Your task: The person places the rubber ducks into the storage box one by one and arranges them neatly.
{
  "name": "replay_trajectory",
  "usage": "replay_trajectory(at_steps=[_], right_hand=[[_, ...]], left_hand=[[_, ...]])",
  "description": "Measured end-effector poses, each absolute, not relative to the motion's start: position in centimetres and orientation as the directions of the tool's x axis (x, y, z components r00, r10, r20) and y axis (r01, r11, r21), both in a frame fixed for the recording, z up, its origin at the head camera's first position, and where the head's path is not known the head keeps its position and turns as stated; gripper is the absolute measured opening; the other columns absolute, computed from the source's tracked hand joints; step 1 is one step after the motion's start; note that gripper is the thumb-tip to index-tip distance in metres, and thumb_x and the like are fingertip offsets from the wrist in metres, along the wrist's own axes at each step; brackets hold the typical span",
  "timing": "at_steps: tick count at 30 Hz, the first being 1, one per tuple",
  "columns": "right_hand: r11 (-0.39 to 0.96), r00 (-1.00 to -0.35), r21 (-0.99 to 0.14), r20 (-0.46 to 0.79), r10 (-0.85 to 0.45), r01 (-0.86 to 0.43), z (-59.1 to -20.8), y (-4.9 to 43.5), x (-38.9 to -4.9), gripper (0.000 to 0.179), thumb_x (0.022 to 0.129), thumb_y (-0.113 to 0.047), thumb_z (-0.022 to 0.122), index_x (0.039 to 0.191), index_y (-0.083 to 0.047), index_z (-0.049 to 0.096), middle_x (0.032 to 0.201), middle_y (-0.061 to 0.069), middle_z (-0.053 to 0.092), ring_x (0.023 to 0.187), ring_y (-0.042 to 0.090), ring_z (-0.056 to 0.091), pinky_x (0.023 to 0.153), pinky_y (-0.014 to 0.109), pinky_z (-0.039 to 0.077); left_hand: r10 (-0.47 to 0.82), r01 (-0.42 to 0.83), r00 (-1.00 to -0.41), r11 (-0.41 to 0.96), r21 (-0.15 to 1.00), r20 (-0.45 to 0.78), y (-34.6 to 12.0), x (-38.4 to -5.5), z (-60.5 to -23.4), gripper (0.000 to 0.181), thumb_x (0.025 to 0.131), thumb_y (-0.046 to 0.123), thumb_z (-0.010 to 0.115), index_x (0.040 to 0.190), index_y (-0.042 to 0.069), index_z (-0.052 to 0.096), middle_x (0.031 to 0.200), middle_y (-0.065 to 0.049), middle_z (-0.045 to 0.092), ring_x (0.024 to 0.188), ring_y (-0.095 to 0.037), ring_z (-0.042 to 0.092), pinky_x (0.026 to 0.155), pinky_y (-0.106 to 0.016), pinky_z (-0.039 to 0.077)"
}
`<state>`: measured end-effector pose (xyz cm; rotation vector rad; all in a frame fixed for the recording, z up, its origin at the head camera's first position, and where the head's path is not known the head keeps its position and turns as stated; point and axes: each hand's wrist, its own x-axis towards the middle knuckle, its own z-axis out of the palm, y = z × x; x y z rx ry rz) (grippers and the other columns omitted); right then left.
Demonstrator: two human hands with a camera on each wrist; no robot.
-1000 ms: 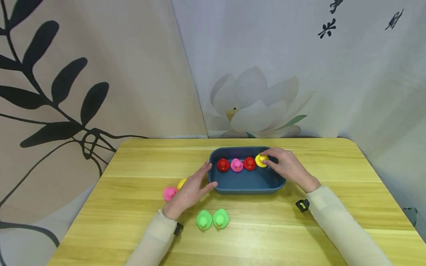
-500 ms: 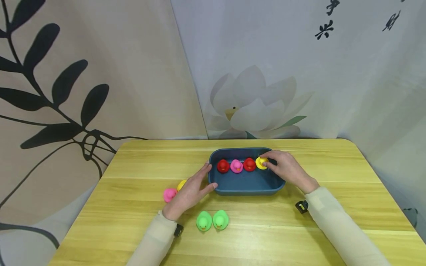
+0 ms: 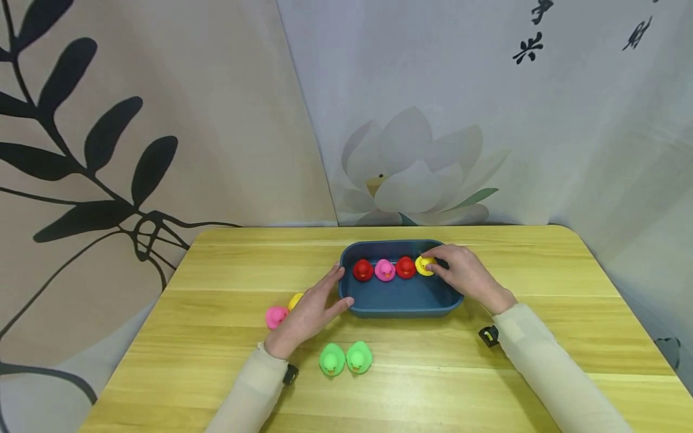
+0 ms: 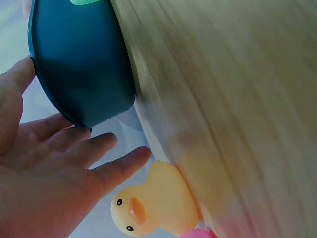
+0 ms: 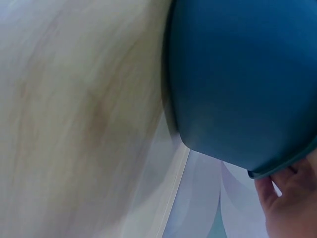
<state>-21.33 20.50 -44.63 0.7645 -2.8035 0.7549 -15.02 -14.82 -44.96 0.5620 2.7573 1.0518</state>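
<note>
A dark blue rectangular tub stands near the far side of the wooden table. Inside it, a row runs from left to right: a red rubber duck, a pink rubber duck, another red duck and a yellow rubber duck. My right hand reaches over the tub's right end and pinches that yellow duck between thumb and fingertips. At the opposite end my left hand rests against the rim, fingers extended; the left wrist view shows its thumb at the tub's edge.
Two green ducks sit side by side on the table in front of the tub. Left of my left hand are a pink duck and a partly covered yellow duck. A printed cloth backdrop rises behind the table.
The view has shifted very slightly. Both hands keep their places, the right one still pinching the yellow duck at the end of the row.
</note>
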Motion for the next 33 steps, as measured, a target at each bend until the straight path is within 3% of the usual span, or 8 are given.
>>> replay_trajectory(at_steps=[14,33], right_hand=[[0.755,-0.840,-0.371,0.290,-0.459,-0.541,-44.47,20.16,-21.48,0.023,0.090,-0.005,0.080,0.113,-0.001,0.078,0.108,0.012,0.077,0.096,0.029,0.071,0.090,0.050,0.058],[0.787,-0.843,-0.311,0.278,-0.461,-0.533,-44.62,19.83,-21.32,0.025,0.087,-0.004,0.083,0.111,-0.001,0.078,0.106,0.012,0.077,0.095,0.030,0.071,0.091,0.051,0.058]], left_hand=[[0.390,0.297,-0.921,0.692,0.658,0.005,-14.74,-15.29,-44.80,0.075,0.103,0.041,0.064,0.163,0.008,0.031,0.171,-0.007,0.021,0.154,-0.030,0.028,0.122,-0.047,0.031],[0.392,0.299,-0.920,0.696,0.654,0.003,-14.80,-15.04,-44.74,0.077,0.103,0.046,0.062,0.163,0.008,0.032,0.171,-0.008,0.022,0.154,-0.031,0.028,0.121,-0.048,0.032]])
